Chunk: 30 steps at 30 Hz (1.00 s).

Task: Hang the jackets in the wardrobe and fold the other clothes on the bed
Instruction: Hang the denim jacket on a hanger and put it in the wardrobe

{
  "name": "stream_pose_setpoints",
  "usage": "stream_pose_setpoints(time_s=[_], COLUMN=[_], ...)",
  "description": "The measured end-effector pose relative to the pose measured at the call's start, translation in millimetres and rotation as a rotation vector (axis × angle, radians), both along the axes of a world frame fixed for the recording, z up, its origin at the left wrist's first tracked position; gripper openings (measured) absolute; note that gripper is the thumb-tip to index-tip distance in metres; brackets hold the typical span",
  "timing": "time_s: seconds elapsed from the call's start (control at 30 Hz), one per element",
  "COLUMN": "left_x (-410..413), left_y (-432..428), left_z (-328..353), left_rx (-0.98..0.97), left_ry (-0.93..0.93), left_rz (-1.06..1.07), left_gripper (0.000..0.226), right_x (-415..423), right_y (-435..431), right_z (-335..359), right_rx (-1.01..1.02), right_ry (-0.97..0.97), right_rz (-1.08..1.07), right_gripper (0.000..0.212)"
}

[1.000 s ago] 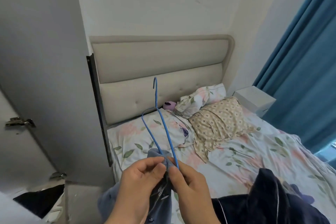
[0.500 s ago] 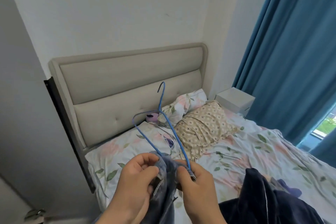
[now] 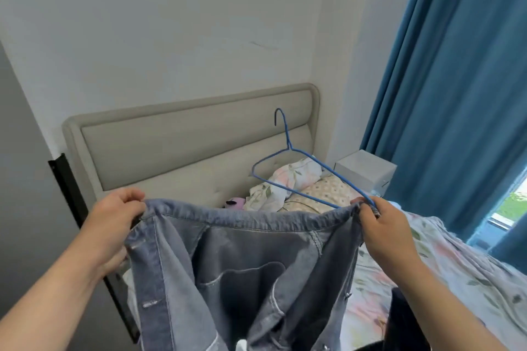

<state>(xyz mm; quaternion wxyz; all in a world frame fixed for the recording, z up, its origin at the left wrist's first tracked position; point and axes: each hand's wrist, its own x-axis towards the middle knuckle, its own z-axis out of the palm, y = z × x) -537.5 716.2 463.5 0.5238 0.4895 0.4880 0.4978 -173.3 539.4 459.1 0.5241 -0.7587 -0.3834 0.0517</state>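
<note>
A grey-blue denim jacket (image 3: 242,259) hangs spread open in front of me, its top edge stretched between my hands. My left hand (image 3: 114,216) pinches the left end of that edge. My right hand (image 3: 382,225) grips the right end together with one arm of a blue wire hanger (image 3: 288,151), which sticks up and to the left over the pillows. A dark navy garment (image 3: 399,313) lies on the bed at the lower right, mostly hidden by my right arm.
The bed (image 3: 445,259) has a floral sheet and a beige padded headboard (image 3: 182,148). Pillows (image 3: 293,179) and a small purple item (image 3: 236,204) lie at its head. A white bedside box (image 3: 365,171) stands beside blue curtains (image 3: 456,88). A grey wardrobe side (image 3: 25,208) is left.
My hands have moved apart, pulling the bunched jacket out wide. The hanger has swung right with my right hand. My view has turned right and upward.
</note>
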Motion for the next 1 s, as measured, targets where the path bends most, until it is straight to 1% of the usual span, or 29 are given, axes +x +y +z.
stream_pose_setpoints(time_s=[0.07,0.13,0.2,0.27,0.43,0.53,0.6,0.7,0.83,0.9,1.0], left_x=[8.9,20.2,29.3,34.2,38.9,41.7,41.3,34.9,23.8,18.6,16.1], left_y=[24.8,46.5,69.1,93.7,151.2,178.6,192.7,207.2,218.8,223.7,234.5], left_z=[-20.7,-45.8,-75.0,-104.2,-169.2,-198.8,-214.6,-235.5,-255.7,-262.6,-271.9], left_rx=[0.093,0.162,0.18,0.164,0.107,0.079,0.055,0.014,-0.021,-0.034,-0.012], left_ry=[0.237,0.424,0.514,0.562,0.577,0.554,0.556,0.556,0.542,0.554,0.551], left_rz=[-0.039,-0.079,-0.115,-0.133,-0.122,-0.097,-0.083,-0.036,0.028,0.057,0.096], left_gripper=[0.025,0.024,0.028,0.031,0.037,0.039,0.037,0.031,0.029,0.032,0.034], right_x=[10.2,17.8,24.3,29.6,32.5,29.9,27.9,25.5,28.4,33.1,39.8], right_y=[19.7,39.6,60.3,81.2,142.9,180.9,202.7,226.5,243.1,250.8,269.1], right_z=[-12.5,-30.6,-51.0,-73.3,-131.8,-155.2,-164.6,-174.4,-186.7,-194.0,-209.4], right_rx=[-0.061,-0.139,-0.229,-0.284,-0.357,-0.367,-0.365,-0.31,-0.29,-0.311,-0.303], right_ry=[-0.004,-0.034,-0.078,-0.075,-0.064,-0.052,-0.028,0.072,0.245,0.269,0.252], right_rz=[0.007,0.015,0.017,0.016,-0.027,-0.036,-0.013,0.052,0.135,0.155,0.177], right_gripper=[0.023,0.022,0.023,0.026,0.027,0.032,0.03,0.023,0.023,0.025,0.027])
